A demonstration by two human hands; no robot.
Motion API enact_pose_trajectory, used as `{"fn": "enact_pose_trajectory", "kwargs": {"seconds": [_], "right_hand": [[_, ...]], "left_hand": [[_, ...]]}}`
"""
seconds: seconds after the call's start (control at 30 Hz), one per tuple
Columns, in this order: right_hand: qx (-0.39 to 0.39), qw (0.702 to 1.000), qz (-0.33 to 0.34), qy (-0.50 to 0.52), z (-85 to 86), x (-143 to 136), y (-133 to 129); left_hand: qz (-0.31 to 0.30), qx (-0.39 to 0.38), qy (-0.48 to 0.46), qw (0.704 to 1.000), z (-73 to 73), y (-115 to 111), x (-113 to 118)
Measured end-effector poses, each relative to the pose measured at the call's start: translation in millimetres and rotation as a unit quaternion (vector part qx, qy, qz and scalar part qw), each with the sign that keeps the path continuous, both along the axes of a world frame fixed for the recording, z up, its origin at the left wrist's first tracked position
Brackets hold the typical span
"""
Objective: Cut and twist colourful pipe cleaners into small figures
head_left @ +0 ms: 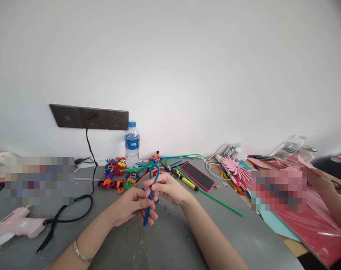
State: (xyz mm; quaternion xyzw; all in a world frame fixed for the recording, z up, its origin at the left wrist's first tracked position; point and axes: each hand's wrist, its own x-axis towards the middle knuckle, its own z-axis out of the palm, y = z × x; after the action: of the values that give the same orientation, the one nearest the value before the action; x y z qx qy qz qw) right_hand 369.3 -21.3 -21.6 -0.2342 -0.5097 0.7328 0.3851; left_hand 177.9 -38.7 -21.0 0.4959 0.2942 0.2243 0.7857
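A blue pipe cleaner [151,193], bent into a loop at its upper end, is held between both hands above the grey table. My left hand [131,206] pinches its lower strands, whose ends hang below the fingers. Higher up, near the base of the loop, my right hand [167,187] has thumb and fingers closed on it. Just behind the hands lie yellow-handled pliers [187,183], a phone in a pink case [198,176] and a green pipe cleaner [221,202]. Small colourful figures [120,165] made of fuzzy stems sit to the left of them.
A water bottle [132,146] stands by the wall. At left are a pink glue gun [18,225] and its black cord [72,220]. A pink paper fan [235,168] and scissors [239,185] lie at right, where another person's hand [323,187] handles pink paper.
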Motion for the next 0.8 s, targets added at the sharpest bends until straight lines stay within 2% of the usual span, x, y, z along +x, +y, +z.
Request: {"fn": "enact_pose_trajectory", "kwargs": {"seconds": [0.1, 0.2, 0.33, 0.43, 0.5, 0.57, 0.63, 0.67, 0.73, 0.8], "right_hand": [[0.007, 0.997, -0.079, 0.016, 4.4, -4.0, 1.8], [0.004, 0.99, -0.139, 0.025, 6.5, -7.3, 4.0], [0.013, 0.987, -0.162, 0.008, 4.9, -10.3, 5.5], [0.057, 0.984, -0.158, -0.058, 5.5, -1.9, 8.8], [0.107, 0.963, -0.199, -0.143, 6.1, 11.7, 13.4], [0.16, 0.906, -0.298, -0.253, 4.6, 29.1, 18.8], [0.197, 0.806, -0.386, -0.404, 0.1, 45.5, 22.9], [0.194, 0.755, -0.406, -0.478, -2.9, 51.7, 24.0], [0.162, 0.68, -0.385, -0.603, -8.6, 58.4, 23.5], [0.14, 0.635, -0.331, -0.684, -12.0, 57.6, 20.3]], "left_hand": [[-0.024, 0.002, 0.006, 1.0, -0.5, 1.5, -1.4], [-0.011, 0.006, 0.018, 1.0, -1.4, 4.0, -2.2], [-0.013, 0.015, 0.032, 0.999, -1.6, 6.0, -4.1], [-0.019, 0.023, 0.039, 0.999, -1.9, 6.9, -5.9], [-0.016, 0.036, 0.045, 0.998, -3.0, 8.3, -6.5], [0.004, 0.058, 0.053, 0.997, -5.2, 10.6, -6.3], [0.045, 0.083, 0.067, 0.993, -8.5, 13.8, -5.3], [0.071, 0.095, 0.077, 0.99, -10.3, 15.5, -4.7], [0.124, 0.107, 0.091, 0.982, -13.5, 18.7, -3.4], [0.161, 0.116, 0.096, 0.975, -15.5, 21.3, -2.6]]}}
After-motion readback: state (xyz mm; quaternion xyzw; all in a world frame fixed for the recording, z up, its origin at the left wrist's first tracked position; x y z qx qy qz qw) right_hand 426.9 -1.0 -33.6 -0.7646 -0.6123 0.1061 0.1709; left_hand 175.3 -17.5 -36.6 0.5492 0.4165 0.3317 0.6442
